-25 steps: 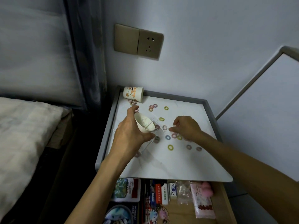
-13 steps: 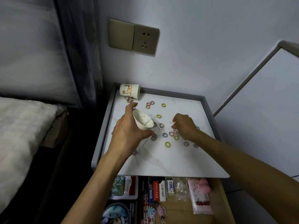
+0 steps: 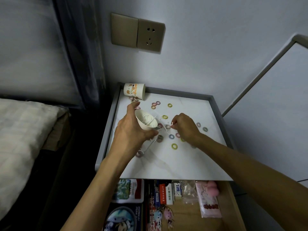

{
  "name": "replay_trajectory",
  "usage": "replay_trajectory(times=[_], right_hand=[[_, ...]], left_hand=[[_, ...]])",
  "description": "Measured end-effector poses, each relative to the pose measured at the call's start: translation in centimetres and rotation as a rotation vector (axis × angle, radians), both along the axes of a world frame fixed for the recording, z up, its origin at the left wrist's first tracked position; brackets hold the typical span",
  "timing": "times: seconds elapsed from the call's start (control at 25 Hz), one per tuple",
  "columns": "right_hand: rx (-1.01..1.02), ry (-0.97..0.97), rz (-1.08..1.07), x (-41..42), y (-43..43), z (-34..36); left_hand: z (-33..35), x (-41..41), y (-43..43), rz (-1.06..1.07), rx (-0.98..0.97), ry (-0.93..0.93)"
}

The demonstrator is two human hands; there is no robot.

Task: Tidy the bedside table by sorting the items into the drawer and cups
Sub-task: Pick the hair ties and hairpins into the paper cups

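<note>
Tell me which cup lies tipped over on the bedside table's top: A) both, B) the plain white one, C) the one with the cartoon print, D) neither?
C: the cartoon-print cup lies on its side in the back left corner of the table, while the plain white cup is off the top, held tilted in the left hand; the right hand pinches a white pick.
</note>
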State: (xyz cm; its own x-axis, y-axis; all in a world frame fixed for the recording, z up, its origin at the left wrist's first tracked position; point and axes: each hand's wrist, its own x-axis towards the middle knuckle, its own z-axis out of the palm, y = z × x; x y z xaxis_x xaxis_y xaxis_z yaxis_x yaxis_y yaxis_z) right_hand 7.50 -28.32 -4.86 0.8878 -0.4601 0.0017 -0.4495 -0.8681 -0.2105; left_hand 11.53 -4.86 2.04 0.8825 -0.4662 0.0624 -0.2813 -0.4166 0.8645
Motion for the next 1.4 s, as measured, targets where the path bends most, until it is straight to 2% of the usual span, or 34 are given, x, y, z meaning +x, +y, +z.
replay_trajectory(times=[0.16, 0.24, 0.36, 0.44, 0.56, 0.72, 1.12, 1.28, 1.4], right_hand=[[-0.226, 0.11, -0.012, -0.8, 0.8, -0.1], [-0.238, 0.123, -0.067, -0.8, 0.7, 0.7], [-0.137, -0.004, -0.147, -0.1, 0.3, 2.1], [-0.042, -0.091, -0.097, 0.5, 0.9, 2.6], [0.076, -0.075, -0.025, 0.6, 2.3, 2.1], [0.179, -0.023, -0.079, 0.3, 3.4, 0.9], [-0.125, 0.255, -0.025, 0.3, 4.2, 1.9], [-0.115, 0.118, -0.023, 0.0, 2.9, 2.3], [0.115, -0.111, -0.027, 0.0, 1.9, 4.5]], left_hand=[[0.3, -0.1, 0.1, 0.004, -0.011, 0.006], [0.3, -0.2, 0.2, 0.002, -0.019, 0.007], [0.5, 0.0, 0.5, 0.002, -0.038, 0.01], [0.6, 0.3, 0.7, 0.015, -0.046, 0.021], [0.9, 0.2, 0.8, 0.024, -0.057, 0.03], [1.1, 0.0, 0.9, 0.014, -0.053, 0.022], [1.3, -0.1, 1.0, 0.017, -0.067, 0.044], [1.1, 0.0, 1.1, 0.011, -0.048, 0.033], [0.8, 0.1, 1.0, -0.002, -0.024, 0.037]])
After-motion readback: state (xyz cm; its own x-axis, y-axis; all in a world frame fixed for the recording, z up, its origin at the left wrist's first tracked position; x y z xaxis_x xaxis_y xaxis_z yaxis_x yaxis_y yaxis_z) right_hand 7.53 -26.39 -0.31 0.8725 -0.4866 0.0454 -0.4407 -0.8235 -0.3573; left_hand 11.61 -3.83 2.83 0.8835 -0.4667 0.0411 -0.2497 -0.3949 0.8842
